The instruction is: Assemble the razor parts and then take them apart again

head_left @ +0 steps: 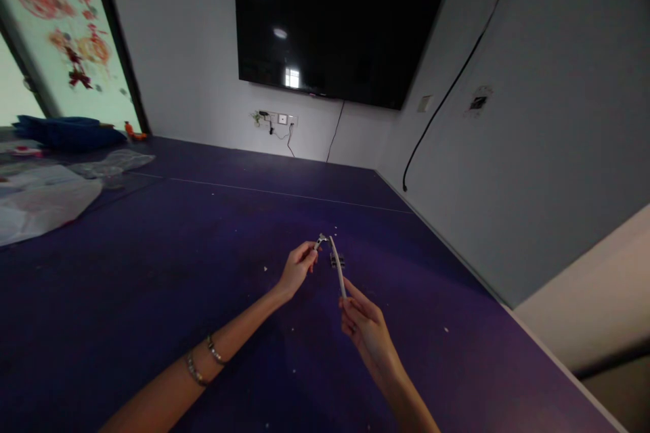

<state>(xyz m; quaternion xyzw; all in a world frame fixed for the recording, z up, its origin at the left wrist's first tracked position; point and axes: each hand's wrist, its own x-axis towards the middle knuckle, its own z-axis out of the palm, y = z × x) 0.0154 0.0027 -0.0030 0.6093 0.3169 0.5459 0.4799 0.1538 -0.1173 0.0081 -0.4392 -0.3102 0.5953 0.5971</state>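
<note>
My left hand (298, 269) is closed, its thumb and fingers pinching a small silvery-grey piece (320, 240) with a bent, hook-like end. My right hand (366, 327) grips the lower end of a thin, pale, slightly curved strip (338, 265) that points up and away from me. The strip's far tip is close beside the grey piece; whether they touch I cannot tell. Behind the strip lies a small dark block-like part (341, 261), partly covered by it, too small to name.
Small white crumbs are scattered over the dark purple surface (228, 345). Clear plastic sheeting (55, 206) and a dark blue cloth bundle (71, 132) lie at the left. A black cable (449, 91) hangs along the right wall. A large television (340, 20) is on the far wall.
</note>
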